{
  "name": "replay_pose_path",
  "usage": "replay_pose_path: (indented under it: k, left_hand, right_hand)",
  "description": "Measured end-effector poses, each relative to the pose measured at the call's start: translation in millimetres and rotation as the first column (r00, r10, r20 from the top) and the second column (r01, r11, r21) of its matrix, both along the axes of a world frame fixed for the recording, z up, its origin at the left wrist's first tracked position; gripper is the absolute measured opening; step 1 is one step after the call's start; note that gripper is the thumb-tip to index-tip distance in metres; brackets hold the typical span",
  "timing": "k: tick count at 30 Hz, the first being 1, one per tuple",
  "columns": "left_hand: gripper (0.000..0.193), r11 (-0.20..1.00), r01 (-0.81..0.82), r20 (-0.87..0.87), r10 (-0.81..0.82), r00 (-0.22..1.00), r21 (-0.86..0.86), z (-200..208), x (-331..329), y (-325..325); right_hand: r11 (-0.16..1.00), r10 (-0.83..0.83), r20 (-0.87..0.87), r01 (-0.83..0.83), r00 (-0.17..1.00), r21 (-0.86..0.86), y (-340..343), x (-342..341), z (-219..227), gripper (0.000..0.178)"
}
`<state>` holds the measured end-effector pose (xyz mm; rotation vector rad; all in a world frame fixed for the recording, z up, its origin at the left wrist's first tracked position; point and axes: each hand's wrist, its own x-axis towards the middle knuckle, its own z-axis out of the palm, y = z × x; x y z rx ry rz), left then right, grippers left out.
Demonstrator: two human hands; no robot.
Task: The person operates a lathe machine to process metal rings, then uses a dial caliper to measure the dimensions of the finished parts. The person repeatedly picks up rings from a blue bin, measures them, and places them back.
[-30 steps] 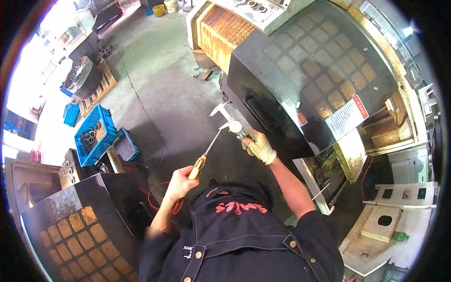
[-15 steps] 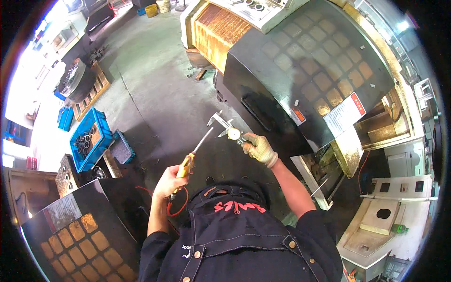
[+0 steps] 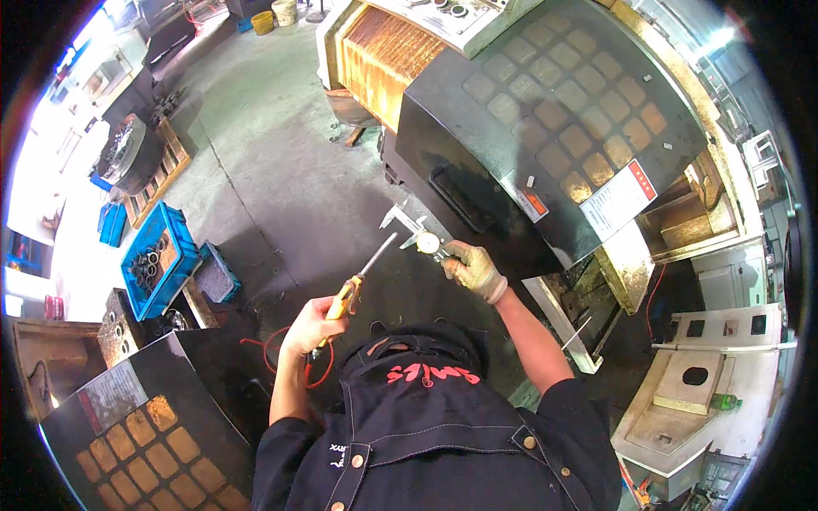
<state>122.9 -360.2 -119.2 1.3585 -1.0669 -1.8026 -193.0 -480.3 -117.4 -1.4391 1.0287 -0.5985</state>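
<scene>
Head view: a grey concrete floor [image 3: 217, 162] spreads beneath everything, with a large black machine cover [image 3: 467, 115], set with a grid of small panes, standing over its right side. A second black cover [image 3: 194, 400] of the same kind stands near the floor's lower left corner. Between the two covers is the person, in a black apron [image 3: 426, 451] with red lettering.

Toward the floor's left edge lies a wooden pallet [image 3: 173, 152], and on it stands a round dark tub [image 3: 146, 163]. Nearer the person is a blue crate [image 3: 177, 278] with dark metal rings [image 3: 143, 268] heaped toward its left edge. A smaller blue bin [image 3: 232, 293] sits just beside the crate's right edge. A yellow bucket [image 3: 263, 23] stands near the floor's far edge. A red hose [image 3: 331, 362] loops beside the left wrist.

The left hand [image 3: 313, 325], bare, is closed round the handle of a yellow-handled tool [image 3: 348, 298], its slim metal shaft slanting up and to the right. The right hand [image 3: 475, 271], in a pale glove, has its fingers clamped on a dial caliper [image 3: 429, 243], held in the air in front of the apron. The shaft's tip is just beside the caliper's measuring end; whether they touch cannot be told.
</scene>
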Motion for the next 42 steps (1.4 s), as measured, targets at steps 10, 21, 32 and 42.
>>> replay_pose_path:
  k: [10, 21, 32, 42]
  left_hand:
    - [0.032, 0.990, 0.141, 0.114, -0.139, 0.984, -0.011, -9, -23, 8]
    - [0.033, 0.971, 0.223, 0.355, -0.182, 0.917, -0.080, -13, -28, 12]
    - [0.028, 0.990, 0.139, 0.181, -0.133, 0.974, -0.019, -4, -30, -19]
    - [0.023, 0.998, 0.031, 0.176, -0.022, 0.984, -0.046, -26, -34, -37]
  right_hand:
    - [0.980, -0.167, -0.003, 0.167, 0.986, 0.105, -10, 3, -8, 0.015]
    - [0.965, -0.216, 0.053, 0.204, 0.975, 0.166, -10, 22, -28, 0.019]
    - [0.987, -0.132, -0.101, 0.121, 0.986, -0.103, 5, -4, -20, 0.020]
    - [0.958, -0.285, -0.162, 0.278, 0.945, -0.063, 19, -35, -24, 0.018]
